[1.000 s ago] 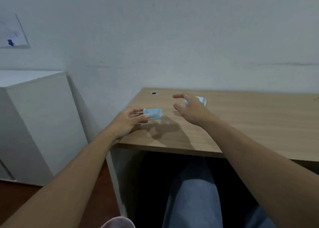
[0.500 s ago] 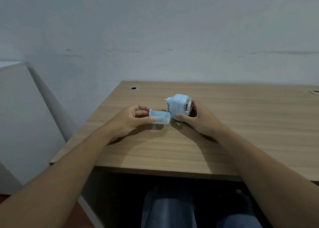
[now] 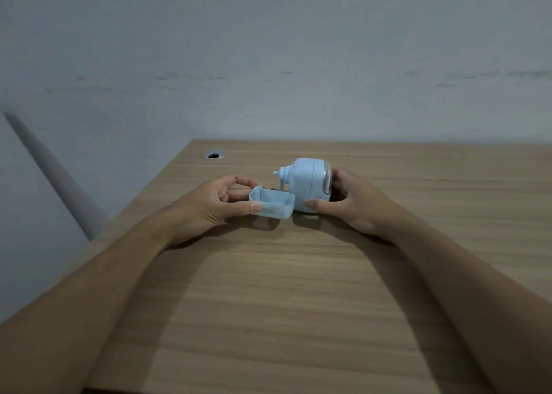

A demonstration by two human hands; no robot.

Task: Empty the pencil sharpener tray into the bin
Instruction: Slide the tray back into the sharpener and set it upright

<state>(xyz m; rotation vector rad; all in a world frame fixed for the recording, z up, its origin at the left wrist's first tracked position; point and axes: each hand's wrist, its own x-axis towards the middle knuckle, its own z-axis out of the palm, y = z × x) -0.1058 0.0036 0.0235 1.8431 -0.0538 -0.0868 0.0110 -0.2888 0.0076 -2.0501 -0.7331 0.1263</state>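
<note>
Head view: our left hand (image 3: 209, 207) pinches the tray (image 3: 271, 204) betw. thumb and fingers, its inner end touching the sharpener body (image 3: 309, 184). Right hand (image 3: 352, 202) is closed round that body, tilted on the desk (image 3: 298, 304). No bin visible. Judgement: tray looks empty and due for refit; keep it level, align w/ slot, brace body, push straight.
</note>
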